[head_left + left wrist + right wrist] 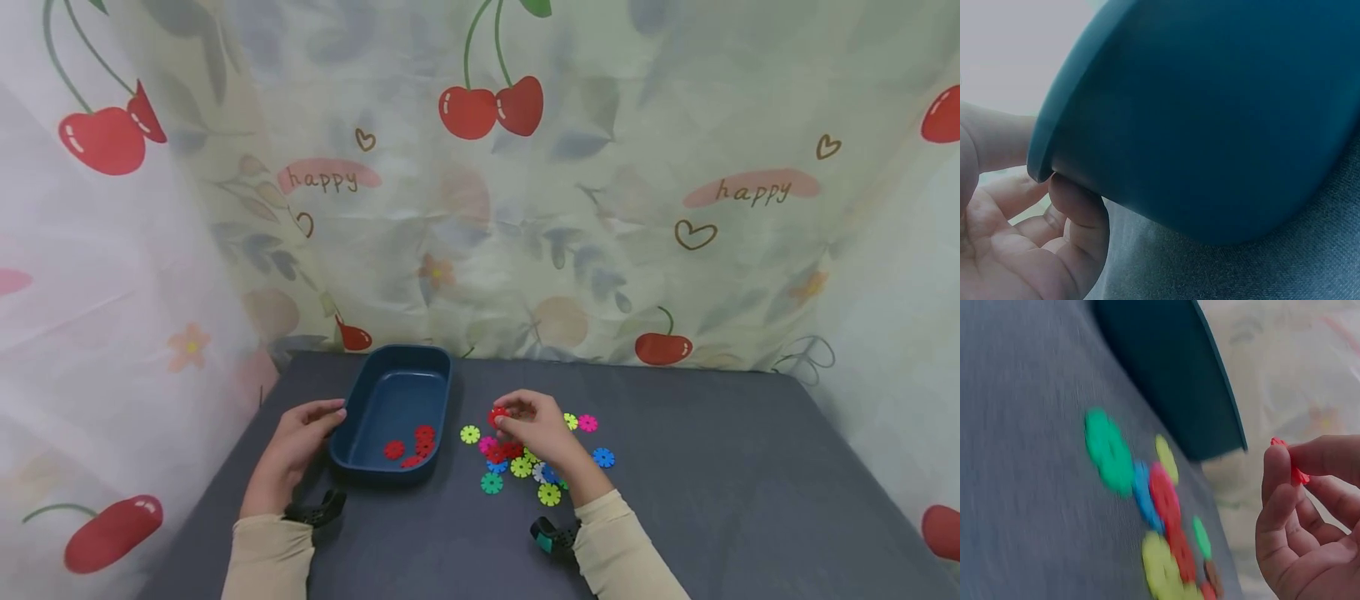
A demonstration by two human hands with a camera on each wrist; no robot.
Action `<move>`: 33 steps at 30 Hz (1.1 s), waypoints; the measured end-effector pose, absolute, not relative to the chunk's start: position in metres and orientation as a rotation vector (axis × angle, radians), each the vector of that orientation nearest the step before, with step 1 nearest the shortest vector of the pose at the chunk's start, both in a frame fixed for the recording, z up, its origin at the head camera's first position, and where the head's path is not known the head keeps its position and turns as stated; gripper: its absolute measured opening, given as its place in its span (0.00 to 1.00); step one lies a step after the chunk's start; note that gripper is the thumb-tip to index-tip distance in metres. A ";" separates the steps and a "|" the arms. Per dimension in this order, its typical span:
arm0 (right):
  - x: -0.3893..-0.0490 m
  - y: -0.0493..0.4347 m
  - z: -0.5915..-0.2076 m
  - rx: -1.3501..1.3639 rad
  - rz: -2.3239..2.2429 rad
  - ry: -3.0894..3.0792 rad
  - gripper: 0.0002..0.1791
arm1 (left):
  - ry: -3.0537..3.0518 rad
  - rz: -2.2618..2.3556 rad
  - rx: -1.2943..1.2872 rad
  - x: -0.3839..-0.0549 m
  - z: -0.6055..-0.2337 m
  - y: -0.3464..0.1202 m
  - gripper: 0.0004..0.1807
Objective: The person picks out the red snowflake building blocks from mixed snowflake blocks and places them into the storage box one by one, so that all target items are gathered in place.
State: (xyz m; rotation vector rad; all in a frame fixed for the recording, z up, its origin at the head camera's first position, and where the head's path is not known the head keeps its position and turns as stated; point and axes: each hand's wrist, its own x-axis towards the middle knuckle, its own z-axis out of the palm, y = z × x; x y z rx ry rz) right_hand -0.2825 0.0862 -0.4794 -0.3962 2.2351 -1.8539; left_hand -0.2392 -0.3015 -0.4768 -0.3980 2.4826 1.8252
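Observation:
My left hand (pixel 298 446) holds the left rim of a dark blue plastic tray (pixel 352 408), its thumb at the edge; in the left wrist view curled fingers (pixel 1085 225) sit under the rim. Several red snowflake discs (pixel 394 450) lie in the tray's near end. Between thumb and fingertips, my right hand (pixel 543 433) pinches another red snowflake disc (pixel 1297 475), raised over a loose pile on the table. That pile mixes red discs (pixel 495 454), yellow discs (pixel 521 467), blue, pink, white and green ones. Part of it is hidden behind the right hand and wrist.
Outside the pile lie a blue disc (pixel 603 457) and a pink disc (pixel 588 423) to the right, and a green disc (pixel 492 483) at the near side. A grey cloth covers the table (pixel 720 475). Cherry-printed curtains (pixel 570 250) enclose its back and sides.

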 end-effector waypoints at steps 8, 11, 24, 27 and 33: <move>-0.271 0.044 -0.469 -0.524 -1.845 2.186 0.14 | 2.467 1.831 -0.420 -0.239 -0.476 -0.299 0.30; -0.268 0.031 -0.465 -0.591 -1.832 2.138 0.15 | 2.461 1.830 -0.427 -0.239 -0.476 -0.298 0.30; -0.263 0.012 -0.458 -0.705 -1.751 2.071 0.14 | 2.471 1.818 -0.414 -0.239 -0.473 -0.298 0.29; -0.264 0.018 -0.458 -0.714 -1.745 2.069 0.14 | 2.474 1.818 -0.410 -0.238 -0.471 -0.298 0.29; -0.269 0.036 -0.459 -0.704 -1.751 2.128 0.14 | 2.483 1.808 -0.408 -0.237 -0.472 -0.300 0.29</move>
